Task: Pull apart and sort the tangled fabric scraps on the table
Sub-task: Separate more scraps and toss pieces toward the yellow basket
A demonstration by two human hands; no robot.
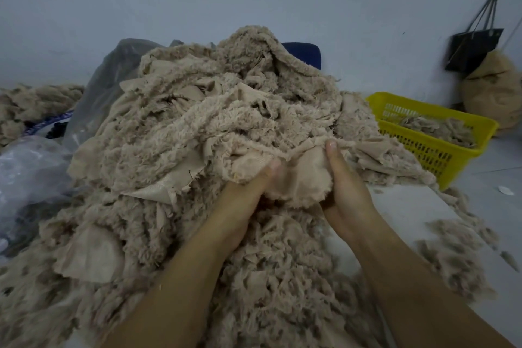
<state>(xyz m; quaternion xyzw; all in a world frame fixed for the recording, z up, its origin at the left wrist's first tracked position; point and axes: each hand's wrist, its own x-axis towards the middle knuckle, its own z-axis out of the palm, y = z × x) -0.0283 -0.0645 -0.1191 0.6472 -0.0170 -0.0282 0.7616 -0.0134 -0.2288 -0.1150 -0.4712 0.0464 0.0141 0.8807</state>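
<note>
A tall heap of tangled beige fleece scraps (197,121) covers most of the white table (409,206). Both my hands are dug into its near right side. My left hand (240,206) is closed on one beige scrap (296,175), fingers buried in the fabric. My right hand (344,192) grips the same scrap from the right, thumb on top pressing its upper edge. The scrap's smooth backing faces me between the hands. Smaller frayed scraps (282,277) lie under my forearms.
A yellow plastic basket (440,155) holding a few scraps stands at the right, past the table edge. Clear plastic bags (34,172) lie at the left. Against the wall are a stuffed beige sack (494,93), a hanging black bag (471,48) and a blue object (305,54).
</note>
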